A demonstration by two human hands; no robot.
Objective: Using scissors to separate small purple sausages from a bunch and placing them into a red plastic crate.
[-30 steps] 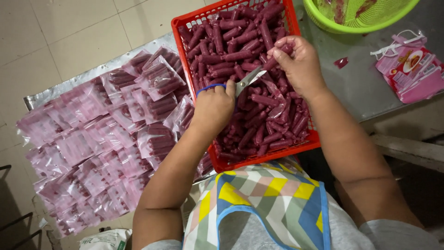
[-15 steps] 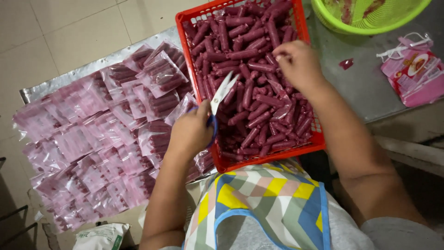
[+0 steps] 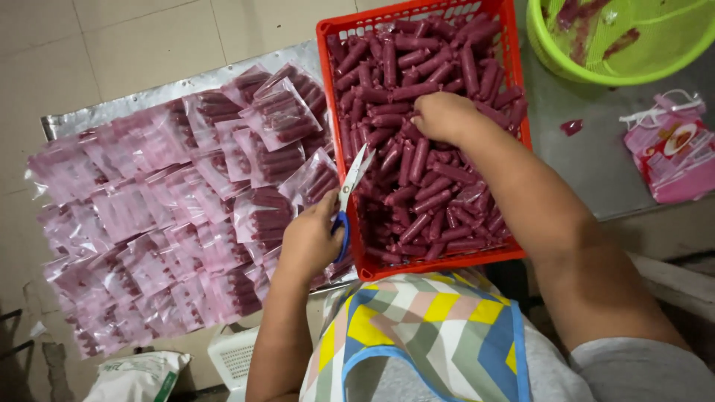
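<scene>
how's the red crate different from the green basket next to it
The red crate is rectangular and heaped with dark red sausages; the green basket is round and holds only a few red scraps. The right hand rests in the crate; no hand touches the basket, which is partly out of frame. Both look like perforated plastic.

My arms are bare; I wear a grey short-sleeved shirt [image 3: 640,372] under a multicoloured zigzag apron [image 3: 424,335] edged blue.

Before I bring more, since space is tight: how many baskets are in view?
2: a red basket of sausages before the person, and a green basket at the upper right, partly cut off.
</scene>
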